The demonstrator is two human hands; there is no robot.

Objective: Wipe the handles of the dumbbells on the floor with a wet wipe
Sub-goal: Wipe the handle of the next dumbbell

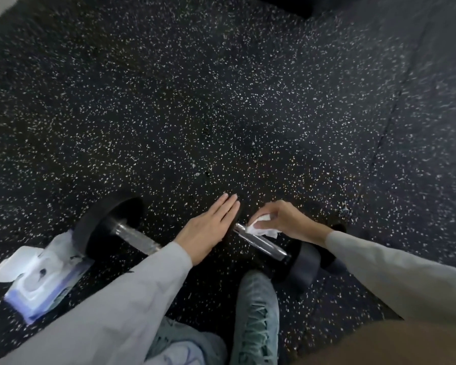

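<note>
Looking down from the head camera, the speckled black rubber floor [221, 101] fills most of the view. Two dumbbells lie on it near the bottom. The left dumbbell [116, 230] shows a black round head and a chrome handle running down to the right, where the grey sleeve [132, 293] of the left arm covers its far end. The right dumbbell [287, 255] lies just beside it, its chrome handle [261, 243] slanting down to a black head close to a grey-green shoe [256, 317].

The right hand [284, 219] has its fingers curled, pinching a crumpled white wet wipe [259, 229] that touches the upper end of the right dumbbell's handle. The left hand [208, 227] is flat, fingers straight and close together, holding nothing; it hovers or rests over the gap between the two handles, and whether it touches anything below cannot be told.

An opened wipes pack [40, 280] with its white lid flipped up lies at the lower left, touching or just beside the left dumbbell's head.
</note>
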